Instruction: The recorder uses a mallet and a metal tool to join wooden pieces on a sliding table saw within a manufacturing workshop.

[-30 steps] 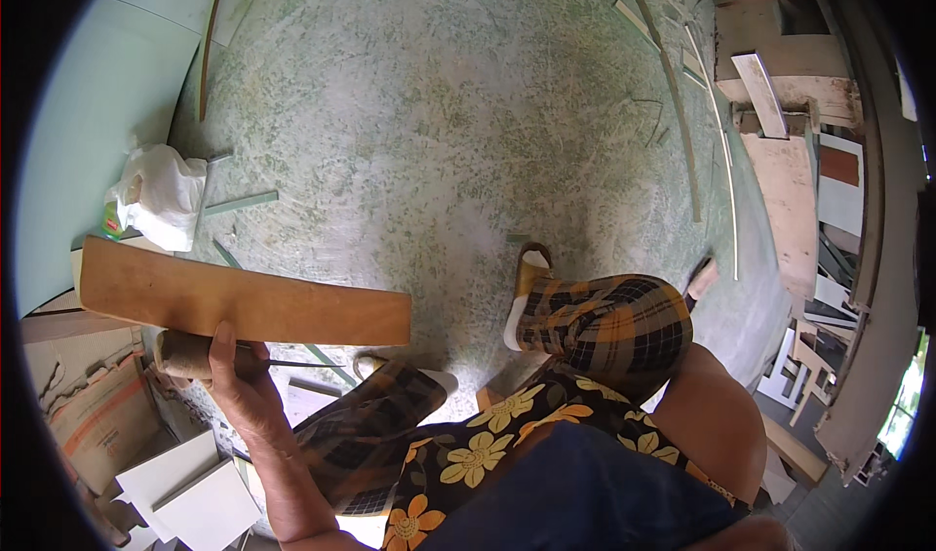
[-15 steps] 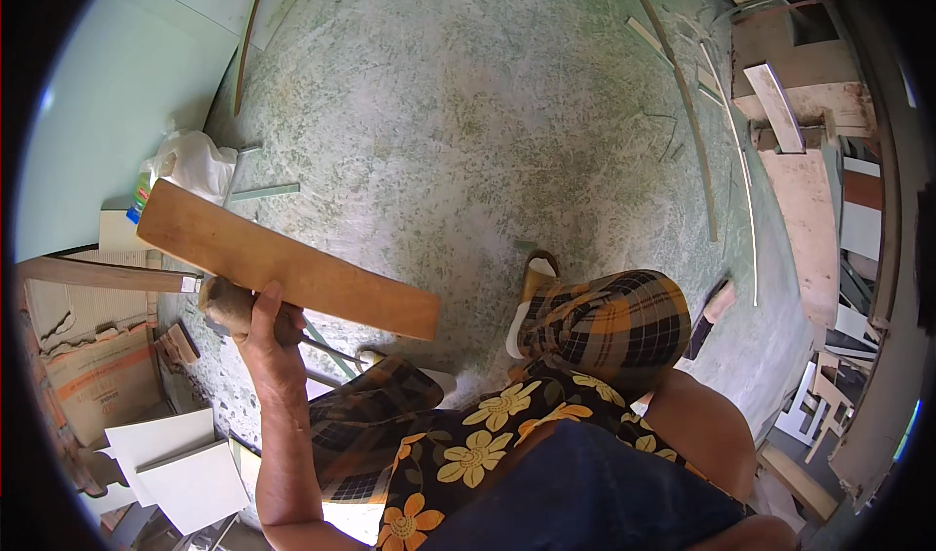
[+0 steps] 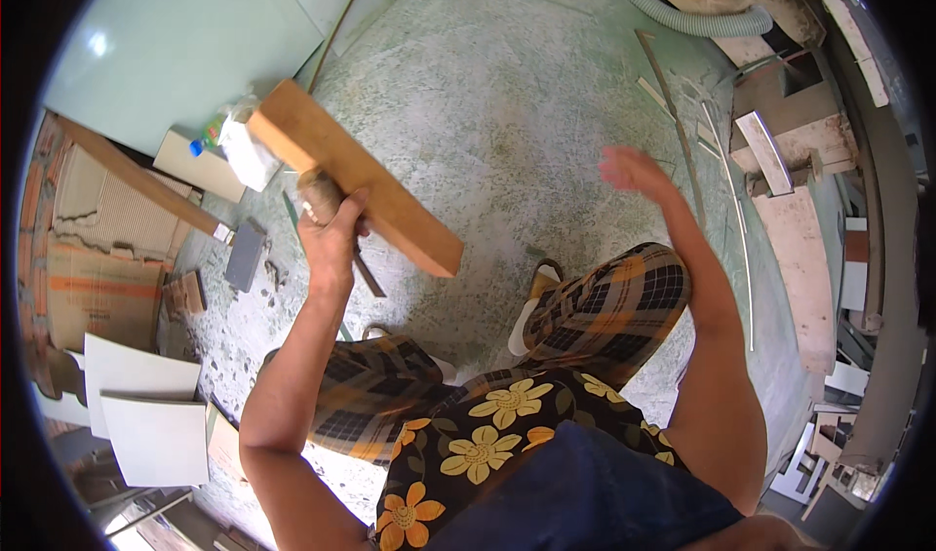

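My left hand (image 3: 334, 236) is closed on a thick, smooth wooden board (image 3: 356, 180) and a brown, rounded, rough-looking piece (image 3: 319, 195) beside it. The board slants from upper left to lower right above the floor. A narrow dark bar (image 3: 369, 276) sticks out below the hand; whether it joins the rounded piece is hidden by my fingers. To the right, above my knee, my right hand (image 3: 632, 169) is raised in the air, slightly blurred. Its fingers look stretched out, and nothing shows in them.
Against the left wall stand a torn cardboard box (image 3: 102, 293) and white panels (image 3: 156, 439). A white bag (image 3: 249, 151) and a grey block (image 3: 246, 255) lie near the board. Thin strips (image 3: 729, 190), a ribbed hose (image 3: 702, 19) and offcuts (image 3: 799, 463) line the right side.
My left hand has risen and moved right with the board, which now slants more steeply and shows its edge. My right hand has come into view on the right.
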`<state>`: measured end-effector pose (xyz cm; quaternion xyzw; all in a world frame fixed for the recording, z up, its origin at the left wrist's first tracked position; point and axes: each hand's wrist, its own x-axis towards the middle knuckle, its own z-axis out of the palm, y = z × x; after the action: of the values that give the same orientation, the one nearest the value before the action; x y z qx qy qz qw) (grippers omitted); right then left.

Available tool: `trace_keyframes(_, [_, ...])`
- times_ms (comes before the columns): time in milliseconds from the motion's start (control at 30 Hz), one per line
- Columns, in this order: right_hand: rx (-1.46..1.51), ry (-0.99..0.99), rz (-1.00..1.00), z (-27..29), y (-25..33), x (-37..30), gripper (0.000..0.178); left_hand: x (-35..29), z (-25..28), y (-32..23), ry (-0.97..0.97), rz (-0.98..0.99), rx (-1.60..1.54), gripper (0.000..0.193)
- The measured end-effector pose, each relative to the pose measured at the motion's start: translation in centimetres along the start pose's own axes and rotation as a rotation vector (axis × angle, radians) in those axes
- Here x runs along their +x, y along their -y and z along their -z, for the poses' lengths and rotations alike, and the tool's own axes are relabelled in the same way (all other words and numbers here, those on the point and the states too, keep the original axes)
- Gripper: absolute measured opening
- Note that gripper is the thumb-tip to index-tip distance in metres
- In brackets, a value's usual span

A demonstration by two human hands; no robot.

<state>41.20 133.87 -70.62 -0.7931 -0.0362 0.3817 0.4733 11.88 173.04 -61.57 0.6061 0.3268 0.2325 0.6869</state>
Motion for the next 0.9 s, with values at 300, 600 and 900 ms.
trace_keyframes(300, [-0.580,0.443,0.523,-19.2,14.1,-6.6,0.081,-1.0,-1.6,1.9,0.065,-0.053,-0.154,0.013])
trace_keyframes(600, [-0.009,0.239,0.652,-32.9,3.4,-3.1,0.058,-0.3,0.7,2.5,0.016,-0.047,-0.020,0.026])
trace_keyframes(900, [-0.272,-0.100,0.051,-29.0,-14.6,4.0,0.044,1.0,1.8,1.8,0.032,-0.046,-0.069,0.031])
